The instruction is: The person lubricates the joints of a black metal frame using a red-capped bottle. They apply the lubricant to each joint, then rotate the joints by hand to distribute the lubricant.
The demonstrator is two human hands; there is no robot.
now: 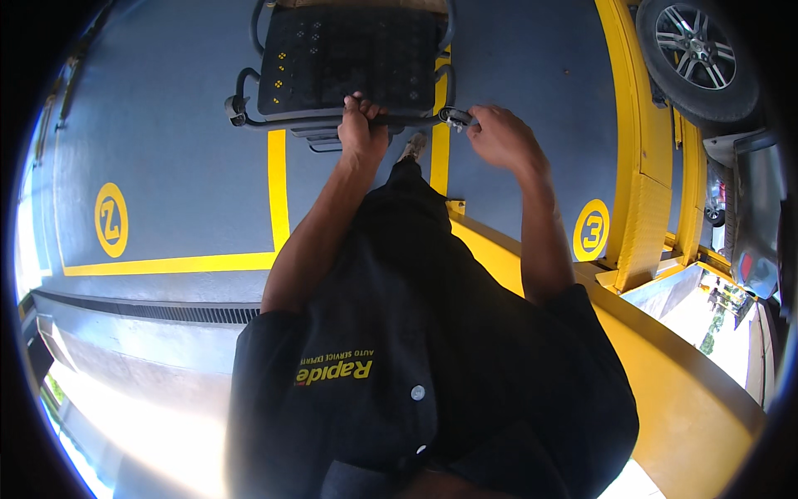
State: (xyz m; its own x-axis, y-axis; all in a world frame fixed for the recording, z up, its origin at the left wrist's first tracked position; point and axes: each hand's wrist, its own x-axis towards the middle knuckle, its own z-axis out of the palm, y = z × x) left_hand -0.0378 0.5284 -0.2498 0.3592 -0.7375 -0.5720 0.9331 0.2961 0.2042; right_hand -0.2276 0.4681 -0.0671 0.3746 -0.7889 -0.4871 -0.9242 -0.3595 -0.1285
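A black tubular frame [303,123] runs around a dark, flat-topped wheeled seat or stand [349,58] with small yellow and pale marks. My left hand [363,129] is wrapped around the near bar of the frame, close to its middle. At the bar's right corner sits a caster-like fitting [454,118] of grey metal and black. My right hand [504,140] has its fingers closed at this fitting, though its fingertips are partly hidden. A similar fitting [237,110] is at the left corner.
Yellow lines [278,183] mark the grey floor [183,125]. Close by on the right runs a yellow steel beam [665,349]. Beyond it stand a yellow lift track [644,191] and a vehicle wheel [697,50]. A drain grate [166,311] lies at left. One shoe [413,148] shows below the bar.
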